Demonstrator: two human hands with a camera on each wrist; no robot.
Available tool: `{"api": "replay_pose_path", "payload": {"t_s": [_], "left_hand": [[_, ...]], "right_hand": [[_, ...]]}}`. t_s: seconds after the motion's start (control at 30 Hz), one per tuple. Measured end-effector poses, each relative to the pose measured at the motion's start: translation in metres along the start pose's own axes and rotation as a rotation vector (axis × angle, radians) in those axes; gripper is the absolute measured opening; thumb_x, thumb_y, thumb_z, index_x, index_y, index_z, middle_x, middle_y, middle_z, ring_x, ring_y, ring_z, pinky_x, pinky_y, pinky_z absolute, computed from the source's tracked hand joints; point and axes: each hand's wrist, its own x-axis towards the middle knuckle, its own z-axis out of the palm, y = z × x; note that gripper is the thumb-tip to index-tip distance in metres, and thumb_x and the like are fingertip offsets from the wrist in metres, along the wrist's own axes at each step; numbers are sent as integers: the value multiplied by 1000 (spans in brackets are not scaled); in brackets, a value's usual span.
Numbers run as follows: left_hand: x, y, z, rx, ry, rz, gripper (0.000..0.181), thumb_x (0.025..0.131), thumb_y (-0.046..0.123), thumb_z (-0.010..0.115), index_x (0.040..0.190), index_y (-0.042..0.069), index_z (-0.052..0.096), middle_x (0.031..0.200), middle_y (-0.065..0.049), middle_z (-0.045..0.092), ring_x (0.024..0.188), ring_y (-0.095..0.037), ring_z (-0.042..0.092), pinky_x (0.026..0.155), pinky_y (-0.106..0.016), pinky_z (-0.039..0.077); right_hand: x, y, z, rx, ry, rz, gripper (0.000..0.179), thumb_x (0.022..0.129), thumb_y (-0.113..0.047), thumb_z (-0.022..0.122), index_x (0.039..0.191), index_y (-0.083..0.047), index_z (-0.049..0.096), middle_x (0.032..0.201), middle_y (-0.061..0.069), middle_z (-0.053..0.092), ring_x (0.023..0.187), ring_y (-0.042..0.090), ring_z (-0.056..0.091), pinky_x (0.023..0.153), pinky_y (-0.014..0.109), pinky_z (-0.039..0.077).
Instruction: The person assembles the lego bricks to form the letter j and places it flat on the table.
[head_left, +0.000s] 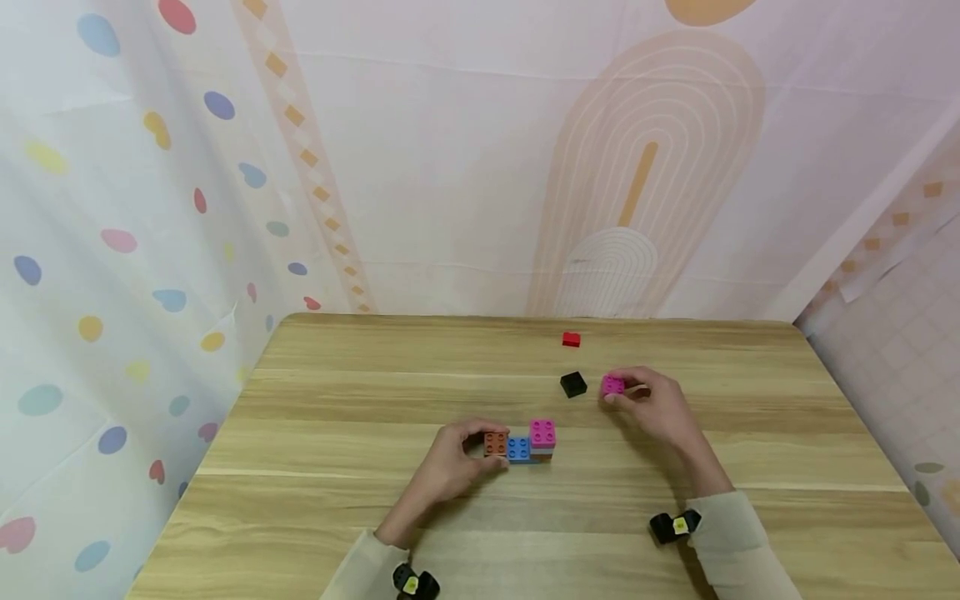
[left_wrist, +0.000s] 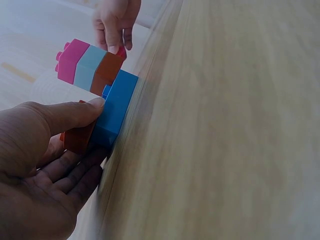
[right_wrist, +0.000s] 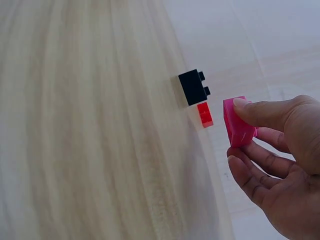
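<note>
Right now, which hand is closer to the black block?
Right. The right hand is just right of the black block; the left hand is farther away, leftward and nearer the camera.

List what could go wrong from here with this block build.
1. The left hand grips the build at its brown block end; the taller pink-topped stack at the other end is unheld, so pressing there might tip or loosen it.
2. The right hand holds the loose pink block between thumb and fingers; it could slip or turn.
3. The black block lies close by and might get nudged.
</note>
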Motion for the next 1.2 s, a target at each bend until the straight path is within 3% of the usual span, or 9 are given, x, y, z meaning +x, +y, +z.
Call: {"api": "replay_pose_path", "payload": {"t_s": [0.8, 1.2], "left_hand": [[0, -1, 0, -4, -3, 3, 38, 85, 12, 84, 122, 15, 74, 121, -5, 73, 111, -20, 66, 92, -32, 57], [1, -2, 0, -9, -3, -1, 38, 85, 12, 84, 122, 15, 74, 120, -5, 73, 110, -20, 66, 90, -30, 57]], "right_hand": [[-17, -29, 9, 17, 1, -190, 33, 91, -11, 78, 123, -10, 73, 115, 9, 73, 107, 28, 68, 91, 45, 60], [-24, -48, 15, -13, -23, -239, 31, 91, -19, 79, 121, -14, 74, 114, 2, 73, 105, 23, 68, 90, 44, 59]]}}
